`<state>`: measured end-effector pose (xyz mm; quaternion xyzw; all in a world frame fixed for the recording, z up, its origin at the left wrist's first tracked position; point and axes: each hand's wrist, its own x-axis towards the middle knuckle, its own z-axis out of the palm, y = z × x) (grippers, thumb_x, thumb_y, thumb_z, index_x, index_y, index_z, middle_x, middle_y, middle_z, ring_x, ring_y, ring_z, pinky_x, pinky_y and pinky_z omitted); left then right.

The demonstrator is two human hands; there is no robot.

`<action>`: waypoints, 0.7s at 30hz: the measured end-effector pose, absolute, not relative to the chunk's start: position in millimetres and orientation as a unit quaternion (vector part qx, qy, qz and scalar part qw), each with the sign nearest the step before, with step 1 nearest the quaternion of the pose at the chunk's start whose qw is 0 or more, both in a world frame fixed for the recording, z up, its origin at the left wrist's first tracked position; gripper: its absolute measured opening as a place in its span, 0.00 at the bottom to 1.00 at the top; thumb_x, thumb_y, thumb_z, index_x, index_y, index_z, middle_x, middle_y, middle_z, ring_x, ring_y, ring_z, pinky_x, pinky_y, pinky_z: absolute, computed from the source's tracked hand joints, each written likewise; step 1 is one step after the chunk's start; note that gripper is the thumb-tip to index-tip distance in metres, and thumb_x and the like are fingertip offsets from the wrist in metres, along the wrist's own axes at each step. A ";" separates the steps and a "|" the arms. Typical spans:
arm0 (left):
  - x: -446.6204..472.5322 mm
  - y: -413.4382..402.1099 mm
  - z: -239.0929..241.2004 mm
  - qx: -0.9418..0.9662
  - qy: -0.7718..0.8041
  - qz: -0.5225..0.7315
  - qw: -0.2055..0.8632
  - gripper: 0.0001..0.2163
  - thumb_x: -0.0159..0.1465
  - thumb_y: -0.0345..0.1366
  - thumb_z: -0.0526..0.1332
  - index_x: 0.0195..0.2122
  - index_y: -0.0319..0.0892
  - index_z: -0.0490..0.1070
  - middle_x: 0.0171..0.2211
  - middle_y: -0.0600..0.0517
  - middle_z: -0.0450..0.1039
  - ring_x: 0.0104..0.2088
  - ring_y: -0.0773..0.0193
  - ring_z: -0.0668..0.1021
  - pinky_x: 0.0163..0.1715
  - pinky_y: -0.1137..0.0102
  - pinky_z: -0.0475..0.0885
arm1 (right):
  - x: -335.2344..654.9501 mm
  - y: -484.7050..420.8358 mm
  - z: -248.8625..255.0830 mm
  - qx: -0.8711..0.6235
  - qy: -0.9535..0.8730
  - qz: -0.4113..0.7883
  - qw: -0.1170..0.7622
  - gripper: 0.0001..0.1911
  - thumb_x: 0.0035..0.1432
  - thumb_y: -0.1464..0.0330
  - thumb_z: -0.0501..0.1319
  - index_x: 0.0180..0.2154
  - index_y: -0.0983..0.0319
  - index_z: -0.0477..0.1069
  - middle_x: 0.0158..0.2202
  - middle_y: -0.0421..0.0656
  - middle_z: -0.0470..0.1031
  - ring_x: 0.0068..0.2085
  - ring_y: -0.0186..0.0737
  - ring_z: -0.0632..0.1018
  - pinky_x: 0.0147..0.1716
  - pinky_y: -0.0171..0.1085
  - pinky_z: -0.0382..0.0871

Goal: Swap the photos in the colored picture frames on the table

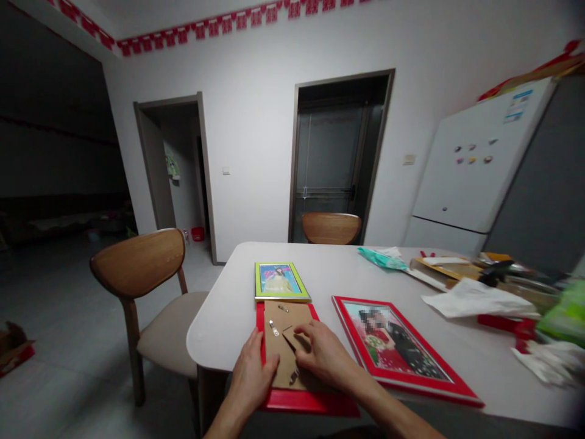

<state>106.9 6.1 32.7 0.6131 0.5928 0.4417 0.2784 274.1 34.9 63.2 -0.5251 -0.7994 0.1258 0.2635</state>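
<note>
A red picture frame lies face down at the near edge of the white table, its brown cardboard back up. My left hand rests on the frame's left side, thumb on the cardboard, fingers curled. My right hand lies on the cardboard with fingertips pressed at its fold-out stand. Small metal clips show on the backing. A green frame with a photo lies just beyond. A larger red frame with a photo lies face up to the right.
Papers, a teal packet, boxes and clutter crowd the table's right side. A wooden chair stands at the left, another chair at the far side. A white fridge is at the right. Two doorways open in the back wall.
</note>
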 end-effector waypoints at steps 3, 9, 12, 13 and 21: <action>106.1 10.1 43.4 0.579 0.548 0.496 0.344 0.16 0.49 0.39 0.56 0.39 0.39 0.68 0.43 0.48 0.70 0.44 0.58 0.71 0.45 0.69 0.63 | 266.8 31.3 80.3 -0.516 -0.797 0.117 0.291 0.16 0.41 0.70 0.56 0.36 0.63 0.70 0.35 0.46 0.69 0.38 0.40 0.68 0.38 0.35 0.60; 68.2 16.0 52.4 0.512 0.561 0.528 0.380 0.14 0.53 0.47 0.50 0.28 0.40 0.64 0.22 0.54 0.73 0.26 0.62 0.75 0.24 0.71 0.69 | 265.2 33.1 93.8 -0.472 -0.792 0.164 0.349 0.16 0.47 0.65 0.55 0.40 0.62 0.68 0.39 0.45 0.69 0.40 0.40 0.69 0.40 0.37 0.61; 35.0 13.7 49.9 0.489 0.583 0.529 0.375 0.14 0.51 0.47 0.51 0.27 0.41 0.62 0.19 0.56 0.71 0.23 0.63 0.75 0.22 0.71 0.68 | 285.1 41.5 80.1 -0.531 -0.768 0.145 0.329 0.18 0.49 0.64 0.53 0.43 0.63 0.66 0.41 0.47 0.69 0.40 0.40 0.70 0.40 0.36 0.61; 24.1 13.3 48.0 0.484 0.593 0.525 0.371 0.14 0.50 0.48 0.52 0.26 0.41 0.62 0.19 0.56 0.71 0.23 0.63 0.75 0.22 0.71 0.68 | 292.5 44.1 73.8 -0.553 -0.761 0.134 0.311 0.19 0.49 0.65 0.52 0.43 0.64 0.66 0.41 0.48 0.69 0.41 0.40 0.70 0.41 0.36 0.60; -21.0 18.9 32.6 0.517 0.697 0.415 0.274 0.11 0.49 0.43 0.56 0.25 0.40 0.66 0.21 0.53 0.72 0.26 0.59 0.75 0.24 0.71 0.67 | 311.0 49.2 42.9 -0.633 -0.746 0.086 0.187 0.21 0.47 0.67 0.52 0.45 0.65 0.63 0.39 0.51 0.70 0.40 0.42 0.71 0.37 0.35 0.60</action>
